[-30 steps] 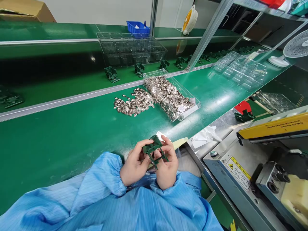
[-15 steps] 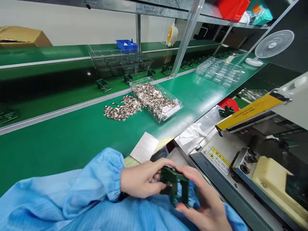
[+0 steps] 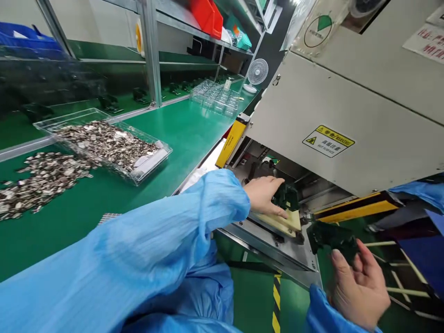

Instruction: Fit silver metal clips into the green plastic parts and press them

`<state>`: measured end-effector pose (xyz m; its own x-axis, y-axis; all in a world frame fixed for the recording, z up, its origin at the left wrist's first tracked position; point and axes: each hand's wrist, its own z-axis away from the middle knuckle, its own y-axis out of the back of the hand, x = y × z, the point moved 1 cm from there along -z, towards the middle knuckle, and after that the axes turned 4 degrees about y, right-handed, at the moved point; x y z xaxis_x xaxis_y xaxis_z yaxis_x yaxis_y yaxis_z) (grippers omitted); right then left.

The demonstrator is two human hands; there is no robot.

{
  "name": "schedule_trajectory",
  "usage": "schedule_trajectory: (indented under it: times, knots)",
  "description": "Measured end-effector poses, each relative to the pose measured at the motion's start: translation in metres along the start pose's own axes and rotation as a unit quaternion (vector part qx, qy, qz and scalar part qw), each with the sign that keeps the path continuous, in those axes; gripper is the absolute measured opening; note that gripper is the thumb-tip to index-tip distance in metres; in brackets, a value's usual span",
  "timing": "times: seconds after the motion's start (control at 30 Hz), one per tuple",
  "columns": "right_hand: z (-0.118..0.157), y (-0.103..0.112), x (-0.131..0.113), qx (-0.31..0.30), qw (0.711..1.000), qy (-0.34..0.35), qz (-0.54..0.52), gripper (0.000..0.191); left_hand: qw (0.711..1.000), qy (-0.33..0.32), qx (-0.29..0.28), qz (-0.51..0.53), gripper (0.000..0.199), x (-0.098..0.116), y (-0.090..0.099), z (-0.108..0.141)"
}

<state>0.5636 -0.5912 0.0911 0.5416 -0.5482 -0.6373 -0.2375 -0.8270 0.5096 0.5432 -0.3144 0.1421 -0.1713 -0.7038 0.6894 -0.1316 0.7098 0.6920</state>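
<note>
My left hand (image 3: 265, 196) reaches into the machine opening, fingers closed around a dark green plastic frame (image 3: 287, 198). That frame sits on or just above a cream fixture block (image 3: 282, 222); whether it is seated there I cannot tell. Off the machine's front edge, at the lower right, my right hand (image 3: 362, 282) pinches a second dark green plastic frame (image 3: 331, 238) between thumb and fingers. This frame is held in the air, pointing toward the fixture.
A clear tray (image 3: 152, 169) of small metal pieces stands on the green bench (image 3: 187, 138), beside a loose metal heap (image 3: 45, 180). Yellow light-curtain bars (image 3: 232, 141) flank the machine opening, below a hot-surface warning label (image 3: 329, 141). Another person's blue sleeve (image 3: 423, 189) shows at right.
My view has swung right toward the machine. My left hand has left the frame both hands held and taken hold of the one at the fixture; my right hand keeps a frame, now farther right.
</note>
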Motion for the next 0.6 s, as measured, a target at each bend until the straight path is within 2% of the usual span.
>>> schedule_trajectory:
  times: [0.07,0.1,0.2,0.27,0.33,0.47,0.53,0.6]
  knots:
    - [-0.014,0.0,-0.011,0.038,0.996,-0.05,-0.056,0.065,1.0,0.024,0.004,0.017,0.075,0.006,-0.001,-0.008]
    - [-0.022,-0.003,-0.017,0.029,0.995,-0.049,-0.081,0.063,0.998,0.039,0.016,0.047,0.062,0.007,0.0,-0.01]
    - [-0.047,-0.02,-0.029,-0.047,0.991,0.017,-0.127,0.066,0.982,0.06,0.069,0.168,0.028,-0.001,0.006,-0.009]
    - [-0.062,-0.034,-0.033,-0.1,0.984,0.031,-0.142,0.071,0.97,0.051,0.103,0.214,0.017,-0.012,0.011,-0.003]
    - [-0.074,-0.045,-0.038,-0.141,0.981,0.043,-0.128,0.074,0.967,0.031,0.124,0.219,0.016,-0.023,0.019,0.007]
    - [-0.09,-0.052,-0.051,-0.204,0.972,0.109,-0.047,0.067,0.976,-0.013,0.138,0.17,0.034,-0.034,0.045,0.047]
    - [-0.094,-0.053,-0.055,-0.245,0.959,0.137,-0.026,0.064,0.982,0.005,0.115,0.151,0.037,-0.035,0.061,0.075]
    - [-0.097,-0.056,-0.057,-0.284,0.946,0.151,-0.036,0.063,0.987,0.046,0.064,0.143,0.028,-0.038,0.076,0.107]
